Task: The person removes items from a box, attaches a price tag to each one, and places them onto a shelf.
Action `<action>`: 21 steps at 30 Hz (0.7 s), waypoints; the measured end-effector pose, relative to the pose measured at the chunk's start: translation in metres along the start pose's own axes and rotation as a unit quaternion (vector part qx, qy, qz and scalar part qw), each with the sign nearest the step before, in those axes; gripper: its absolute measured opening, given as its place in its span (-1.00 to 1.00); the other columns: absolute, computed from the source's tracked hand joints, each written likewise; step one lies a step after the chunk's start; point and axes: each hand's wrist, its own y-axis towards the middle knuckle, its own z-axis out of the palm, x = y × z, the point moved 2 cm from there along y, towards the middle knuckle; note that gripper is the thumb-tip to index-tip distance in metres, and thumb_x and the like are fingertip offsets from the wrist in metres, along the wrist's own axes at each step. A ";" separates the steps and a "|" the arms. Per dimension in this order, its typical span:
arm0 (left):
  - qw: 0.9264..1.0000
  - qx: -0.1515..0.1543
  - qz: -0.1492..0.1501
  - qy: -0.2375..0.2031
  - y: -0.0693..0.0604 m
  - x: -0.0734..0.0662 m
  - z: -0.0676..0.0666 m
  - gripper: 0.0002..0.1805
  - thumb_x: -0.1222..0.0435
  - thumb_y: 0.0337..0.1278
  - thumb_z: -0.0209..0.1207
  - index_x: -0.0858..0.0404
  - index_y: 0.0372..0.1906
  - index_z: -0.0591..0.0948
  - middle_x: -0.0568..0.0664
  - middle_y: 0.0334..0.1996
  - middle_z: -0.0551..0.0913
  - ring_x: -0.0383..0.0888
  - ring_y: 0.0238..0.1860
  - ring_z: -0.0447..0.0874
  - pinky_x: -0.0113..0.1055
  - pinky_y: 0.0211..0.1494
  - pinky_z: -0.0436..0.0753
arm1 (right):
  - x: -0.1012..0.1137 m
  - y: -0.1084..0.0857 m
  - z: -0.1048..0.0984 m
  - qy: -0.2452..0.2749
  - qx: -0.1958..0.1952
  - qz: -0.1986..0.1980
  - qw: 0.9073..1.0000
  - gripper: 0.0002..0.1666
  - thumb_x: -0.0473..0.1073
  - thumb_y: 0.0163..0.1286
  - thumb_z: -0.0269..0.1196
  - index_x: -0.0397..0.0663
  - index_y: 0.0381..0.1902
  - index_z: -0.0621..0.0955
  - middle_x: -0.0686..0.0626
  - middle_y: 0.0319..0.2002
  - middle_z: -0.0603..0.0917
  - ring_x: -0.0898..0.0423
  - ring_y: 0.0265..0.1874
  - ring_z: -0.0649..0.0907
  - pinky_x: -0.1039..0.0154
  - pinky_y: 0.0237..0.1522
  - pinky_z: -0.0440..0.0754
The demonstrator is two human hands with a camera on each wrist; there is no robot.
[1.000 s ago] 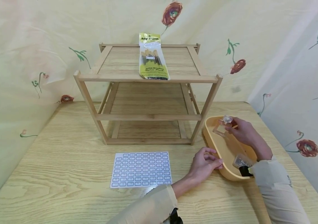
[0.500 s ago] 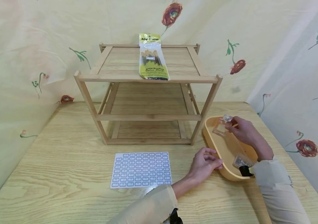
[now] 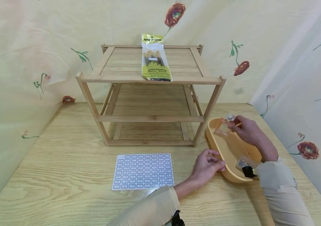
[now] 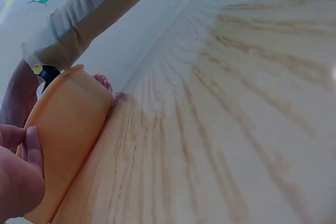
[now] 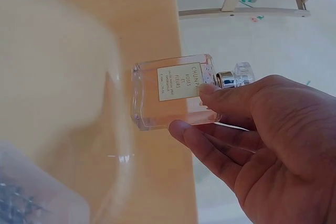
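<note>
Right hand (image 5: 283, 135) gripping perfume bottle (image 5: 176, 95), left hand (image 3: 205, 165) pinching tray rim (image 3: 215, 144), open room from bottle to box (image 3: 243, 162)

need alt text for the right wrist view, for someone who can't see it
A right hand pinches a clear, labelled perfume bottle, with an orange tray behind it. Part of a translucent container shows at the lower left.

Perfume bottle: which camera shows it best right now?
The right wrist view: the perfume bottle sits near its centre, label facing the camera, held by the right hand. The head view shows it smaller, label unreadable; the left wrist view doesn't show it.
</note>
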 end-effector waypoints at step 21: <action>1.000 0.002 0.002 -0.016 0.000 0.002 0.001 -0.71 0.59 0.24 0.26 0.33 0.00 0.53 -0.02 -0.39 0.65 -0.19 -0.40 0.70 -0.41 -0.22 0.73 | 0.020 -0.009 -0.016 -0.013 -0.044 -0.025 0.999 -0.75 -0.28 0.56 0.22 -0.46 -0.12 0.47 -0.48 -0.20 0.65 -0.35 -0.24 0.72 0.29 -0.47 0.60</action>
